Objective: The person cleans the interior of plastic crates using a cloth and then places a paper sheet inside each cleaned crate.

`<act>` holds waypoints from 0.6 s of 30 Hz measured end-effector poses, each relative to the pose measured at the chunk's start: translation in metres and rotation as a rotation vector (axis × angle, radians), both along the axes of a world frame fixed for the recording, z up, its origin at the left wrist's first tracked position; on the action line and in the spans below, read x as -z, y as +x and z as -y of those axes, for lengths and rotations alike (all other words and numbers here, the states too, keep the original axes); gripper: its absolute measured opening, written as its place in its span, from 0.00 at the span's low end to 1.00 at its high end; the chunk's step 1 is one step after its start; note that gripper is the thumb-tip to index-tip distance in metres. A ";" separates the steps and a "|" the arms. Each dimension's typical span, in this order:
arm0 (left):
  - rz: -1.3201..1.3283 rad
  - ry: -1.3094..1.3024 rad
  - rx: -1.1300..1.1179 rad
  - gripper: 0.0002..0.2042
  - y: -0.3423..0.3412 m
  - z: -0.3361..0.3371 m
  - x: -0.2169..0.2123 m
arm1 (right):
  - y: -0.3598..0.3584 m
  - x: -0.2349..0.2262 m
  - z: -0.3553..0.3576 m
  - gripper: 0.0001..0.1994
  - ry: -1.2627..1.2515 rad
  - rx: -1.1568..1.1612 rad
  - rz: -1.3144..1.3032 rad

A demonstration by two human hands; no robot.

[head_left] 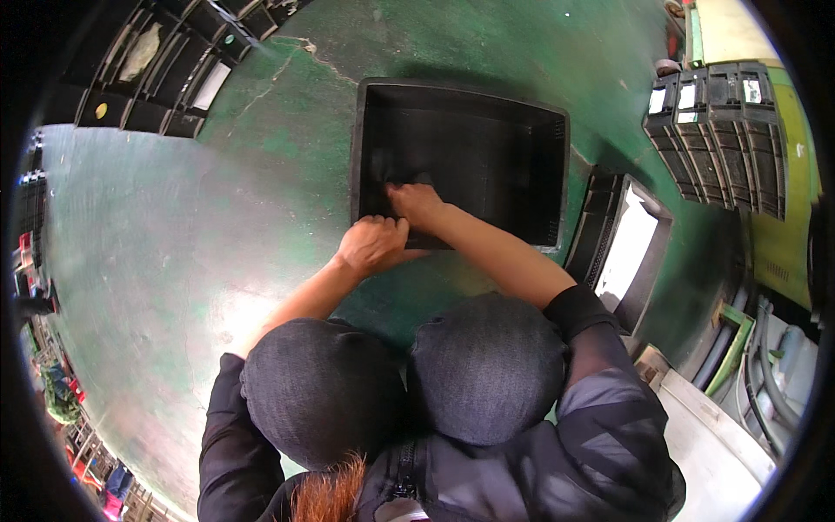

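A black plastic crate (546,174) stands on the green floor in front of my knees. My left hand (372,244) is closed around the crate's near rim at its left corner. My right hand (416,202) reaches over that rim, fingers pressed on the inside of the near wall. I cannot tell whether anything lies under those fingers. The inside of the crate looks dark and bare.
A stack of black crates (622,252) with a white sheet inside stands to the right. Rows of black crates stand at the back right (722,139) and back left (156,70). A white and grey machine edge (722,426) is at lower right. Worn green floor (174,261) spreads left.
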State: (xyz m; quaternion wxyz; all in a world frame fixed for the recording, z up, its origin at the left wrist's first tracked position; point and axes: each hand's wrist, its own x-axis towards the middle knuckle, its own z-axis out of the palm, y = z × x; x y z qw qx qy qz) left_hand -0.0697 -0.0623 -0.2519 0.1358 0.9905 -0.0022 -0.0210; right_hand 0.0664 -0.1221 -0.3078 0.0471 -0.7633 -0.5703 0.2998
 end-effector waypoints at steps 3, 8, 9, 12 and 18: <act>-0.022 0.008 -0.009 0.25 0.002 0.003 -0.004 | 0.024 0.004 0.002 0.16 0.147 0.198 0.163; -0.095 -0.009 -0.051 0.24 0.014 0.011 -0.014 | 0.121 -0.076 0.039 0.17 -0.173 0.485 -0.093; -0.044 -0.002 -0.061 0.23 0.008 0.006 -0.014 | 0.113 -0.112 0.056 0.17 -0.152 0.528 -0.316; 0.118 0.068 -0.141 0.20 -0.007 -0.019 -0.027 | 0.087 -0.165 0.132 0.18 -0.219 0.352 -0.659; 0.461 0.005 -0.244 0.17 0.070 -0.027 -0.116 | -0.035 -0.110 0.301 0.16 -0.730 0.349 -0.169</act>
